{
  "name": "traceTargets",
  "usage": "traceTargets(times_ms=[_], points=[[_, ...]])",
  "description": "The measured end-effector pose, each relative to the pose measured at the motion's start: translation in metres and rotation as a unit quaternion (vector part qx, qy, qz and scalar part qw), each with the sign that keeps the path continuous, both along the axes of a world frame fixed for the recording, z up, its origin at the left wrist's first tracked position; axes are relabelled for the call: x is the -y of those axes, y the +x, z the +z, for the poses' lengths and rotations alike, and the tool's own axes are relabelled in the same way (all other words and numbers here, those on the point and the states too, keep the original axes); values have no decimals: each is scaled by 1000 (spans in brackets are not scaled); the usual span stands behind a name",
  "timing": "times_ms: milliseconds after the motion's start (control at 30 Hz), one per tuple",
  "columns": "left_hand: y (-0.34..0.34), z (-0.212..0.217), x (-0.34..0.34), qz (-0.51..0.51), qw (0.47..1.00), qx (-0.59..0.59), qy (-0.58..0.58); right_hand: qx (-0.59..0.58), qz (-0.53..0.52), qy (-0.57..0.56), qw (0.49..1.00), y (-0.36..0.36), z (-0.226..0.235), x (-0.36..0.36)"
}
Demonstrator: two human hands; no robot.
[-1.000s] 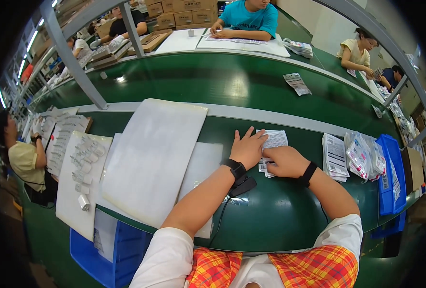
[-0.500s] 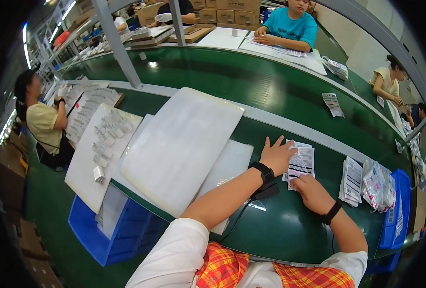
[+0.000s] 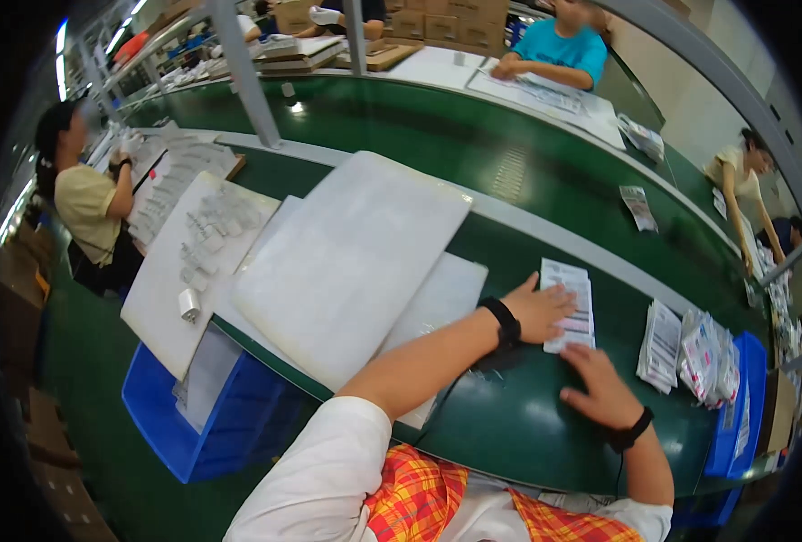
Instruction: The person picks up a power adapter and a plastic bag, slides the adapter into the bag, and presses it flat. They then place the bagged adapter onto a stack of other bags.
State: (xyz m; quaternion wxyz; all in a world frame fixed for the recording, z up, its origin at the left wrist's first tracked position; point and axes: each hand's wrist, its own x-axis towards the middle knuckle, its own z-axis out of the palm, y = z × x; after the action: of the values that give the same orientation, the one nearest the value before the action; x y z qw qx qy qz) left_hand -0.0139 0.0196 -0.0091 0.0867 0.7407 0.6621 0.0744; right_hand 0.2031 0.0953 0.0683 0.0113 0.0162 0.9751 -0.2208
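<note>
A small stack of flat white printed packets (image 3: 565, 273) lies on the green table in front of me. My left hand (image 3: 543, 313) rests on the stack's left side, fingers stretched across the top packet. At the near edge of the stack is my right hand (image 3: 602, 390), its thumb apart from the fingers and nothing visible in its grasp. Whether its fingertips touch the packets I cannot tell. To the right lies another pile of similar packets (image 3: 659, 345), beside a heap of clear plastic bags (image 3: 710, 359) with printed contents.
Large white boards (image 3: 356, 262) cover the table to my left. Farther left, small white plug-like pieces (image 3: 189, 305) stand on a board above a blue bin (image 3: 215, 425). Another blue bin (image 3: 742, 411) is at right. A green conveyor belt (image 3: 419, 126) runs beyond; people work around it.
My left hand has come down and right onto the packets, which now lie in a neater stack. My right hand has drawn back slightly and its fingers have spread.
</note>
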Motion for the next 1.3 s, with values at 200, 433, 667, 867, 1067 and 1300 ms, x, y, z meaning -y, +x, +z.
traceTargets(times_ms=[200, 433, 667, 867, 1067, 1300], points=[[-12, 12, 2, 9, 999, 39, -20, -81, -89, -38, 992, -17, -8, -50], [-14, 15, 6, 33, 999, 31, -27, 50, -112, -24, 992, -13, -3, -61], [-8, 12, 2, 48, 997, 53, 11, -104, -123, -23, 987, -30, -6, -38], [-39, 5, -5, 26, 962, 269, 37, -116, -117, -124, 978, -55, -31, -29], [-25, 27, 0, 103, 949, 296, -20, -89, -172, -196, 961, -60, -27, -41], [-19, 30, 1, 121, 948, 292, -42, -85, -171, -187, 964, -60, -25, -44]])
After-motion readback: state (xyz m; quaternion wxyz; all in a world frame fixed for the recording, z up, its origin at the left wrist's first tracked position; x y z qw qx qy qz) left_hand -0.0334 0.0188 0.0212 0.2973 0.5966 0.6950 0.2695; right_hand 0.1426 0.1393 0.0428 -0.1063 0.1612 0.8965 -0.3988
